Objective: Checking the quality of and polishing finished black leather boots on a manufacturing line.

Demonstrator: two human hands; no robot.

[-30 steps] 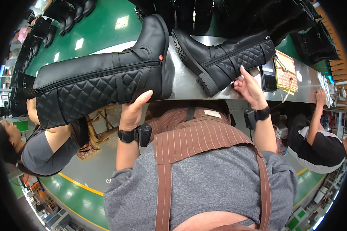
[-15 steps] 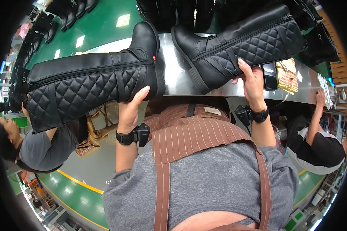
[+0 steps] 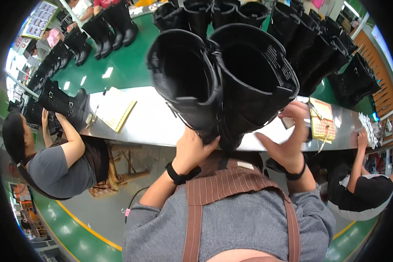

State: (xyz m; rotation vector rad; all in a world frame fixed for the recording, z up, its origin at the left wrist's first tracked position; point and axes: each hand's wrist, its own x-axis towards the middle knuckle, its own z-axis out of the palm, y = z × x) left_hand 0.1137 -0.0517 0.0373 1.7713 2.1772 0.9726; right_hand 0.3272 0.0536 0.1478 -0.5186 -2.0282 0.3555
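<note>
Two tall black boots stand upright side by side, their shaft openings facing up: the left boot (image 3: 179,94) and the right boot (image 3: 253,98). My left hand (image 3: 190,150) is closed on the lower part of the left boot, thumb toward the gap between the pair and fingers partly hidden behind the shaft. Beside the right boot, my right hand (image 3: 288,142) is open, thumb and fingers spread apart. Its fingertips are near the boot's side; I cannot tell whether they touch. The shafts hide the boots' feet.
A metal worktable (image 3: 150,109) runs across in front of me. Yellow papers (image 3: 121,111) lie on its left, a yellow-red booklet (image 3: 322,120) on its right. More black boots (image 3: 308,48) stand beyond. One co-worker (image 3: 56,161) handles a boot at left; another (image 3: 358,183) sits at right.
Both boots have turned from lying sideways, soles facing each other, to upright and together. My right hand has opened from its grip; my left hand has moved right, still holding its boot.
</note>
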